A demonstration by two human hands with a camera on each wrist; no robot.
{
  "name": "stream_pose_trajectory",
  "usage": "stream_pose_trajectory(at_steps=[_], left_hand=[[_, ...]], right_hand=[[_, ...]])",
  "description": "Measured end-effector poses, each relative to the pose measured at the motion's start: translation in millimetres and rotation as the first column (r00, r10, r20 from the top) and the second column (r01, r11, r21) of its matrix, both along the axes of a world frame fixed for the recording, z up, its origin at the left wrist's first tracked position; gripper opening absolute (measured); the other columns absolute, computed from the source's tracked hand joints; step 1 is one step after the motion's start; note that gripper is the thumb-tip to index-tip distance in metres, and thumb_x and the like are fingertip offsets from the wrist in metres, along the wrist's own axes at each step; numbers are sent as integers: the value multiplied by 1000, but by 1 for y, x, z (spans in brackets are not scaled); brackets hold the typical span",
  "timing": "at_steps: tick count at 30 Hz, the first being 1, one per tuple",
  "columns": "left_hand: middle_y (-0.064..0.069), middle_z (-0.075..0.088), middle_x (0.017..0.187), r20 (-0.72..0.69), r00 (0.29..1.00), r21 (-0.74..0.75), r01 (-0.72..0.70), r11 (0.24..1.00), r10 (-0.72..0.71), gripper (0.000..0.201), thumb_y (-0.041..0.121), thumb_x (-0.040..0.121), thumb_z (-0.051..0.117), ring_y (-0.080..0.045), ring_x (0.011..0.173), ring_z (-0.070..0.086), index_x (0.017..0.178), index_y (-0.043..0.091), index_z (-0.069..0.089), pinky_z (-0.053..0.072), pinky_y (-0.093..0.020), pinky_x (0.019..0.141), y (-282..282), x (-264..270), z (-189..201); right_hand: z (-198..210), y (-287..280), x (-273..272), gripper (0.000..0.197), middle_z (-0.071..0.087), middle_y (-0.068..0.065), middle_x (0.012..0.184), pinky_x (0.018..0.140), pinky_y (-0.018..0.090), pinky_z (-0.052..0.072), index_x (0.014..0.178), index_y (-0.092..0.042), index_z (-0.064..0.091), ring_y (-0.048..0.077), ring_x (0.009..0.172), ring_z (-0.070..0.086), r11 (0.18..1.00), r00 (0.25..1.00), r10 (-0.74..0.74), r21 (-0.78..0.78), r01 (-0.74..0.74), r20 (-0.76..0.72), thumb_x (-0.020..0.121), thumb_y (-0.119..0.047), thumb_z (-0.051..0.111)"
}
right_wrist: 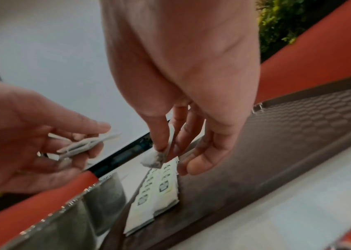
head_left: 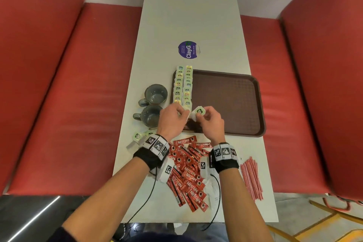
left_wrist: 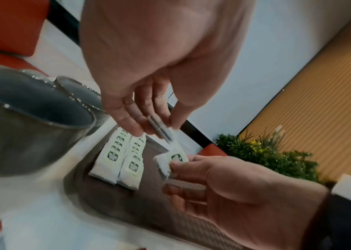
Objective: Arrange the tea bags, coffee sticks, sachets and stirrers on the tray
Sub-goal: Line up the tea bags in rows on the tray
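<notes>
Tray (head_left: 225, 102) beside two mugs (head_left: 155, 94)

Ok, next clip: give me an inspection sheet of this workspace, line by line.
Surface: long white table with a round purple sticker.
Job's things: brown tray holds two rows of tea bags along its left edge; coffee sticks piled near the person; red stirrers at right; loose tea bags at left.
Clutter: two grey mugs left of the tray.
Grippers: left hand holds several tea bags; right hand pinches one tea bag.
Cables: black wrist cables trail off the near edge.
Surroundings: red benches on both sides.
</notes>
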State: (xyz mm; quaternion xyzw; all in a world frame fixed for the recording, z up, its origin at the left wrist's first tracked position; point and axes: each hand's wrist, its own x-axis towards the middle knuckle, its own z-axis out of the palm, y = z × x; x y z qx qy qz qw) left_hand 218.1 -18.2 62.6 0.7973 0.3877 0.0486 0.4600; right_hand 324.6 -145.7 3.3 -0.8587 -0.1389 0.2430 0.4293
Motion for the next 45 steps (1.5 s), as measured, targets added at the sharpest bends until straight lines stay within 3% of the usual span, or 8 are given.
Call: stream_pose_trajectory(at_steps=[2,5,8,13,20,27,34,45], left_hand=[[-10,75,120,-26,999,40,44,998,-43,24,16,101,72,-27,103,73,117,18,56,47,-15,64,12,6,-4],[-9,76,110,-108,986,102,136,985,-125,37,15,102,71,-30,107,69,134,23,56,56,-34,83,30,16,-13],[-15,72,129,-292,926,149,291,945,-239,29,12,102,68,-36,119,67,131,15,68,58,-45,99,41,29,-21],[-21,62,134,-473,781,127,518,846,-407,32,4,98,66,-40,118,65,129,9,60,58,-48,98,48,45,-22],[-23,57,137,-615,650,146,649,747,-445,35,2,102,61,-43,125,64,137,5,57,57,-46,102,47,60,-27],[-24,58,131,-631,670,251,653,714,-391,27,3,107,52,-44,121,63,133,0,58,56,-47,96,46,57,-22],[-14,64,129,-452,816,479,563,673,-361,36,10,101,66,-29,117,61,136,6,59,59,-39,93,20,23,-19],[-13,42,159,-579,757,409,590,696,-301,74,45,99,60,-33,131,44,160,10,38,47,-45,101,-30,-28,-75]], right_hand=[[-1,6,11,7,72,-7,92,84,33,52,108,-25,70,20,95,71,994,996,80,-81,-76,50,104,-30,72],[-4,16,22,8,74,-5,101,89,31,49,112,-23,71,20,100,67,960,975,217,-195,-202,57,105,-26,72],[-6,24,27,11,75,4,114,95,40,55,115,-23,73,25,107,69,914,948,316,-281,-294,34,104,-24,71],[-3,29,27,21,72,12,126,101,54,58,127,-25,68,36,114,68,856,925,380,-371,-360,-20,106,-27,68],[-4,36,27,29,69,13,133,98,52,57,135,-24,67,40,117,67,796,890,456,-454,-401,13,106,-20,62],[-7,47,27,32,65,12,134,98,52,56,137,-20,67,39,120,66,764,868,493,-508,-397,62,106,-18,61],[-28,37,18,33,62,7,116,90,49,57,116,-24,56,31,101,63,951,952,229,-255,-174,204,96,1,63],[-51,39,-8,21,64,1,100,82,45,62,101,-22,57,21,89,64,976,979,91,-212,-52,182,97,-17,77]])
